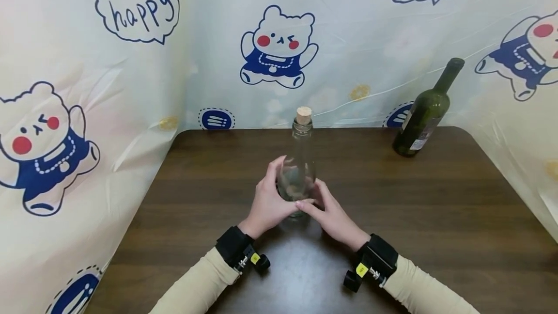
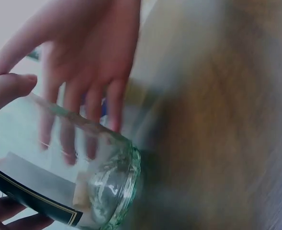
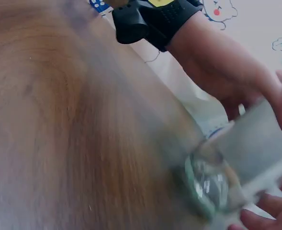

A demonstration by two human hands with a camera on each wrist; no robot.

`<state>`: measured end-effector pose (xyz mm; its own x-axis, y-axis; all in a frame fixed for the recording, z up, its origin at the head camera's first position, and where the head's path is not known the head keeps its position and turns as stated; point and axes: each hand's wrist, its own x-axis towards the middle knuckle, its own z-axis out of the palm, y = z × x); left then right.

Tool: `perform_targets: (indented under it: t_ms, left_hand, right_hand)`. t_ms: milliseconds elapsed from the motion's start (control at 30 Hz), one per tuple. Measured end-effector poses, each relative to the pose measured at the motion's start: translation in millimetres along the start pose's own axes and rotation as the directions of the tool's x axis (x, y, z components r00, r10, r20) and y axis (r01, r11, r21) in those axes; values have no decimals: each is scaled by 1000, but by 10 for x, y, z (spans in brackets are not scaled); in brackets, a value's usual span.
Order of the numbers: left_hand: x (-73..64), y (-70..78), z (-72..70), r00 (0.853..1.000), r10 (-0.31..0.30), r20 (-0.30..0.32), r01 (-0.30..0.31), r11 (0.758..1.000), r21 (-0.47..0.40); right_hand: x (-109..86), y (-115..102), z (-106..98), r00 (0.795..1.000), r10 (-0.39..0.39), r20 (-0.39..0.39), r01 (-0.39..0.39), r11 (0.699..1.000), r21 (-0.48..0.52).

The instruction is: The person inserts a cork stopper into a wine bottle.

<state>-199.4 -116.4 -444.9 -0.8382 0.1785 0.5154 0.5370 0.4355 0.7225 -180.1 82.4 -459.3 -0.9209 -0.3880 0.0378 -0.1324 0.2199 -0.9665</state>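
A clear glass bottle [image 1: 301,151] with a cork [image 1: 303,115] in its neck stands upright in front of me. My left hand [image 1: 272,202] grips its lower body, thumb in front and fingers around the left side. At its right side is my right hand [image 1: 337,217], its thumb reaching across to the left thumb. In the left wrist view, the right hand's fingers [image 2: 73,100] look straight and spread, partly seen through the glass. A label with a dark green, gold-lined band [image 2: 33,194] shows there. The right wrist view blurs the bottle's base [image 3: 203,187].
A dark green wine bottle [image 1: 420,115] stands at the back right of the brown wooden table [image 1: 196,173]. Pale cloth [image 1: 209,52] printed with bears and "happy" bubbles hangs behind the table and at both sides. Each wrist carries a black strapped camera [image 1: 235,246].
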Motion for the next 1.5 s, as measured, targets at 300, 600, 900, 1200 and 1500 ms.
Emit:
perform_targets:
  t_ms: [300,600,900,1200,1500]
  left_hand:
    - [372,-412,-621,959,-74,-275,94,994,62]
    - [547,-942,-1168,879,-197,-434,283,948,142]
    - [550,-1124,-1295,782,-333,-526,396,918,9]
    - [458,-1201,-1323,779,-328,-534,415,908,48]
    - [394,-1239,-1304,774,-291,-563,442,884,151]
  right_hand:
    - [-166,146,-452,995,14,-100,-29,988,-152]
    - [-449,232,-927,970,101,-220,-143,972,-186]
    - [-516,212,-1056,952,133,-276,-188,965,-185]
    - [-470,202,-1154,937,128,-326,-198,961,-194]
    - [-199,-180,-1647,818,70,-571,-206,962,-178]
